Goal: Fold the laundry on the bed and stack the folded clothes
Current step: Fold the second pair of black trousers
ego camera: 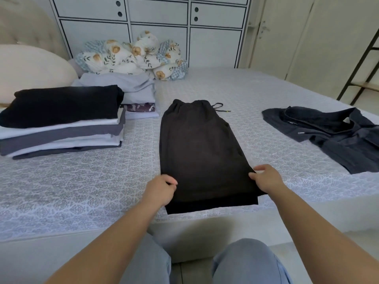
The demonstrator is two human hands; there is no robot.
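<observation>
Black drawstring shorts (200, 146) lie flat and lengthwise on the bed (82, 181), folded in half, waistband at the far end. My left hand (162, 189) pinches the near left hem corner. My right hand (266, 178) pinches the near right hem edge. A stack of folded clothes (61, 121), black on top with white and grey layers beneath, sits at the left. Behind it stands a second pile of folded pale blue garments (137, 93). A dark grey zip jacket (330, 134) lies unfolded at the right.
A bunched floral quilt (133, 56) sits at the back by the white cabinets (160, 21). A cream pillow (30, 68) lies far left. A dark ladder shelf (361, 62) stands at the right. My knees in grey trousers (246, 261) are against the bed's front edge.
</observation>
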